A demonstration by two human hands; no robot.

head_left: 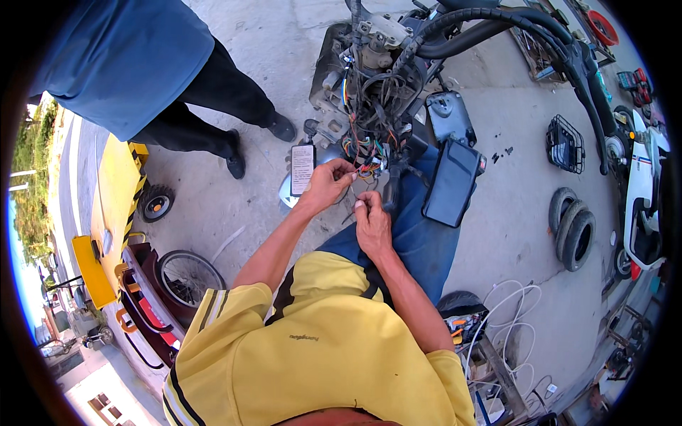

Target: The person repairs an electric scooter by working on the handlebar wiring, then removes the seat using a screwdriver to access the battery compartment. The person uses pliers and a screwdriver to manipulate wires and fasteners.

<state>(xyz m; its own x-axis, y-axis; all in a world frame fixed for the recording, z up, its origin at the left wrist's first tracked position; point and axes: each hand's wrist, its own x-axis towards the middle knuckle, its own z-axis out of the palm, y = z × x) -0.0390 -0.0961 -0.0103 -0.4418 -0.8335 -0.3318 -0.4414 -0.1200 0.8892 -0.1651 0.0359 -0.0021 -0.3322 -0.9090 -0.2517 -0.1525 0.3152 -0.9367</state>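
In front of me stands a partly stripped scooter front point(373, 78), its wiring exposed. A tangle of coloured wires point(371, 157) with connectors hangs from its lower part. My left hand point(331, 184) is closed, fingertips pinching wires at the left lower edge of the bundle. Just below and to the right, my right hand point(373, 226) is closed too, thumb against forefinger on what looks like a thin dark wire; its far end is hard to make out. Beside my left hand is a flat black box with a white printed label point(302, 169).
A dark rectangular case point(452, 183) lies right of my knee. A person point(206, 92) in dark trousers stands at the left. Tyres point(574, 231), a wire basket point(565, 145) and a white scooter point(639, 188) are to the right. A white hose point(508, 326) coils at the lower right.
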